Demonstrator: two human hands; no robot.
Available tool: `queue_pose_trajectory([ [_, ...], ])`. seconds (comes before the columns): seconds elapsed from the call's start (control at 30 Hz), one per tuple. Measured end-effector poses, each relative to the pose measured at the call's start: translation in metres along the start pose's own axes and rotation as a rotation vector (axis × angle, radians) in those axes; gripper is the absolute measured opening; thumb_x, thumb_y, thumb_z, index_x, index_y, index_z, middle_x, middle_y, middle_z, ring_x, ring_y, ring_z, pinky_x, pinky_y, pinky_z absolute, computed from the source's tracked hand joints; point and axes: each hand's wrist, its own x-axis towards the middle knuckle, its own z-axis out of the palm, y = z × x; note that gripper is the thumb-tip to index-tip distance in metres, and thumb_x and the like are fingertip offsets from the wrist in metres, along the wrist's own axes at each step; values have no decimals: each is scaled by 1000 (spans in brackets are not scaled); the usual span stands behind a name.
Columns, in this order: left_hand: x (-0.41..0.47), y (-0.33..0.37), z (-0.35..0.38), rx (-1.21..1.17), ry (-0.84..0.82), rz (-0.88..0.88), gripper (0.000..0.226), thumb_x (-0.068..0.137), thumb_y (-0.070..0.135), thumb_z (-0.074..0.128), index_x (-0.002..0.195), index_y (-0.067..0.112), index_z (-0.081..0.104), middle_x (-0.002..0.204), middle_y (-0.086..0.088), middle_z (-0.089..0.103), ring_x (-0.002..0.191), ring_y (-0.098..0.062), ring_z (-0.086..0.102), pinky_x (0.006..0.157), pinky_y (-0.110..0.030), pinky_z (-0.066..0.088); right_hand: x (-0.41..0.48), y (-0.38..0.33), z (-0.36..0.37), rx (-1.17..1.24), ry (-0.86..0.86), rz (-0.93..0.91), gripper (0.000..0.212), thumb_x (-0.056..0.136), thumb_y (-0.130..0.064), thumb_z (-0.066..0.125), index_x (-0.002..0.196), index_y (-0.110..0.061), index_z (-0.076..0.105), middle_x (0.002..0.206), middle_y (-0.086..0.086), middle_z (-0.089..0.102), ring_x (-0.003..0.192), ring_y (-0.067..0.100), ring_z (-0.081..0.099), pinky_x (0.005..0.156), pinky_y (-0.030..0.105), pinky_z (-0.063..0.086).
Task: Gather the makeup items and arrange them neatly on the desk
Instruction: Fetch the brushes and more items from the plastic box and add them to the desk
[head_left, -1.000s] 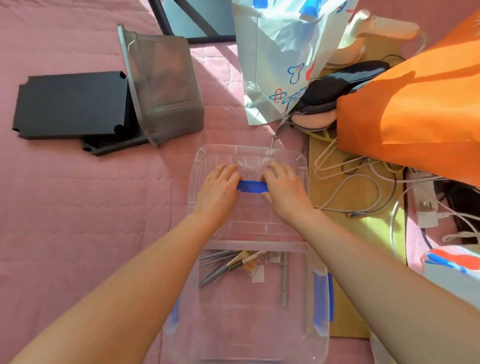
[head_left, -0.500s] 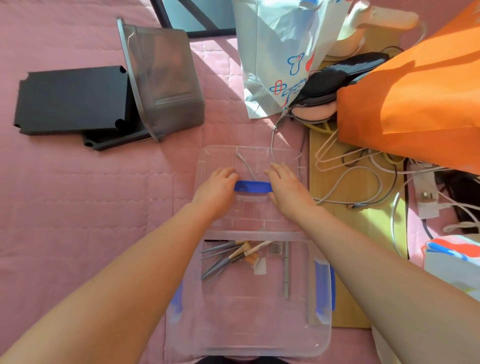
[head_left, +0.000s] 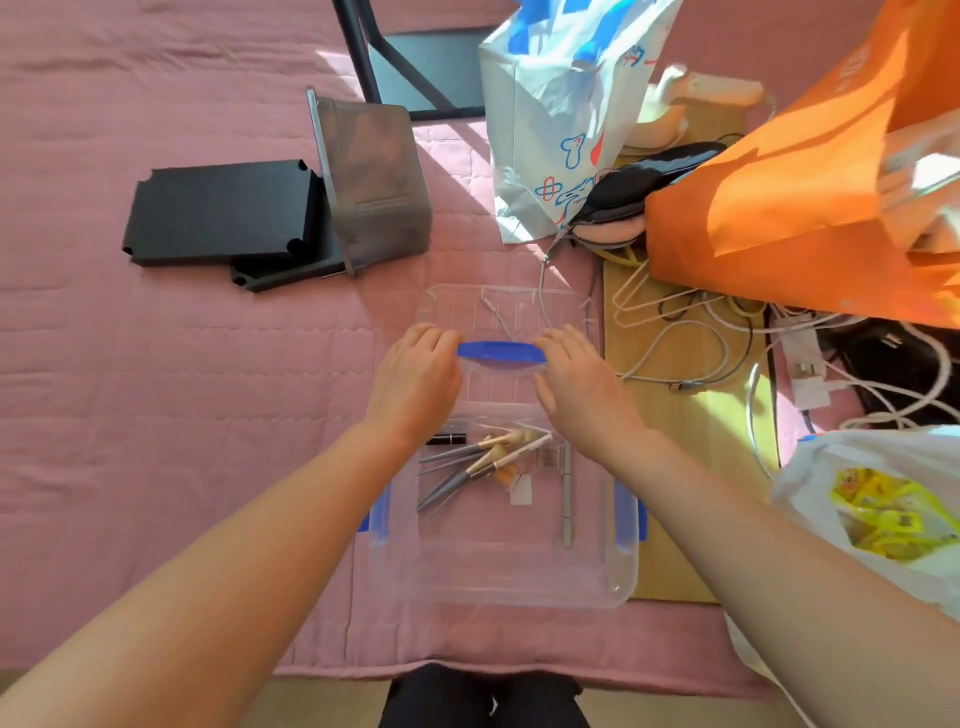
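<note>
Hands meet on a clear lid (head_left: 509, 312), one either side of its blue handle (head_left: 501, 352). The left hand (head_left: 415, 376) has its grip closed on the lid with curled fingers. The right hand (head_left: 584, 387) grips it too, its fingers lying flatter across the plastic.

Just below the wrists sits an open clear storage box (head_left: 621, 582) with blue latches (head_left: 629, 519), resting on a pink quilt (head_left: 182, 389). Inside it, at the far end, lie the makeup brushes (head_left: 467, 470) in a loose pile, a black tube (head_left: 447, 439) beside them and a slim grey stick (head_left: 568, 499) to their right.

Well apart at upper left, a grey bin (head_left: 374, 176) lies on its side against black panels (head_left: 218, 213). An orange bag (head_left: 779, 208) and tangled cables (head_left: 691, 353) crowd the right.
</note>
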Motion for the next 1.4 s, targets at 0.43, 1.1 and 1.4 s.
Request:
queue_pose_trajectory([
  [0.43,-107,45,18,-97,17,97,25,84,12,44,97,9,64,87,-5,63,86,-28,57,65,-37,47,-117,-28,31,89,-2,-35,41,82,-3,62,123,-4,55,122,12,57,122,31,49,104,42,42],
  [1.1,-92,34,118,231,-293,365,33,78,8,53,107,10,68,101,-3,67,84,-25,61,69,-34,48,-75,3,106,-261,-366,152,70,81,1,60,141,6,26,144,22,33,134,35,31,113,36,28],
  [1.4,-84,30,129,317,-258,399,42,79,6,32,99,10,69,96,-6,63,85,-28,60,64,-35,49,-70,-2,118,-350,-293,224,63,39,-1,88,96,0,63,87,15,61,81,33,60,59,35,50],
])
